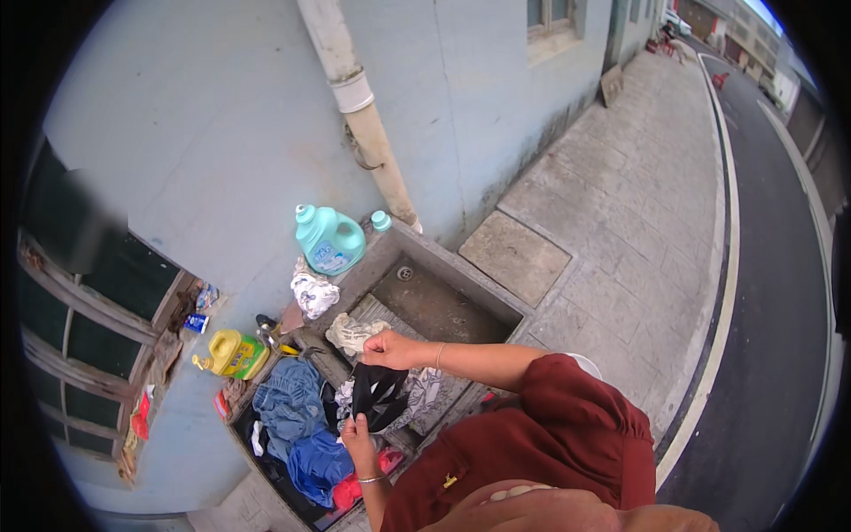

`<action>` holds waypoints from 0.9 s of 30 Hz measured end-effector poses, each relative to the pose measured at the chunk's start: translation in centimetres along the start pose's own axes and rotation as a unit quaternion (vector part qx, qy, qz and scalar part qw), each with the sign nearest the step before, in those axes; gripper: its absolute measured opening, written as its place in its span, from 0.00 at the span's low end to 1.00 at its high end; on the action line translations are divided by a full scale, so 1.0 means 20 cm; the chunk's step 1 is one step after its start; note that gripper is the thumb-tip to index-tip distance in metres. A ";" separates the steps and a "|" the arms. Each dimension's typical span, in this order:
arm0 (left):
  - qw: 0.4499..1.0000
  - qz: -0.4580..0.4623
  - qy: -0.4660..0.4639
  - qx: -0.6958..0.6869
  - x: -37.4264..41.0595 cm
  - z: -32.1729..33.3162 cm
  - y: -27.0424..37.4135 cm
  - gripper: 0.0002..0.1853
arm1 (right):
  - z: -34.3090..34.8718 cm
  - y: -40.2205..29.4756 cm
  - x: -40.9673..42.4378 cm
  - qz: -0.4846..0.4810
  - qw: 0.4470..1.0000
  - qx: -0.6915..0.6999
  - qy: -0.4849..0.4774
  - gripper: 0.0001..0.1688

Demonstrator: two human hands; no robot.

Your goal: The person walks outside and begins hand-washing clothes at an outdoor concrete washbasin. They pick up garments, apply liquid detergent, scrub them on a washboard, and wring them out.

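Observation:
A black cloth garment [379, 394] is held between my two hands over the ridged washboard of a concrete wash sink [459, 266]. My right hand [389, 350] pinches its upper end, close to a crumpled cream cloth [352, 332]. The lower end is in the fingers of my left hand [358, 435]. Under and beside the garment lies a white cloth with a dark pattern [422, 392]. Left of my hands, the other basin holds blue denim clothing [289, 396], a bright blue garment [318, 465] and red-pink cloth [347, 492].
A turquoise detergent jug [329, 239] stands on the back ledge, its cap [381, 221] and a white patterned cloth [314, 292] nearby. A yellow-green pump bottle [233, 354] stands at the left edge. A drainpipe [372, 133] runs down the wall; pavement [618, 199] borders the sink.

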State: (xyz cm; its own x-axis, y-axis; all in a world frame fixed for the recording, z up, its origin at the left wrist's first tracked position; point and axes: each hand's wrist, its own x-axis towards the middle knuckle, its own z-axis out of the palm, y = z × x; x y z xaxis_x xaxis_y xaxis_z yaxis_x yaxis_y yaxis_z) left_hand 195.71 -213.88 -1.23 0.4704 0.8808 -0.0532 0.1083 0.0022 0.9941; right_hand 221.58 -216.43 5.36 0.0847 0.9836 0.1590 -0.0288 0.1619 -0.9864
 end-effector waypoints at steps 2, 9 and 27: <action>0.983 -0.028 -0.029 -0.179 -0.01 0.08 0.25 0.08 | -0.09 0.00 -0.03 0.021 0.998 -0.004 0.053 0.21; 0.964 0.010 -0.068 -0.258 0.09 0.17 0.47 0.13 | -0.13 0.07 -0.07 -0.004 0.988 -0.066 0.138 0.20; 0.966 -0.009 0.041 -0.256 0.09 -0.04 0.46 0.16 | 0.14 0.05 0.21 -0.039 0.996 -0.059 0.054 0.20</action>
State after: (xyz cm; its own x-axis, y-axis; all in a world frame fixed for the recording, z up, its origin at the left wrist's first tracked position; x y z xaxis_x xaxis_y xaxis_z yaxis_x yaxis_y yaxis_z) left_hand 196.88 -212.02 7.89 0.3995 0.9128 -0.0850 -0.3403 0.2337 0.9108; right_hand 219.12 -211.94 5.13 0.1885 0.9534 0.2357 0.0994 0.2203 -0.9704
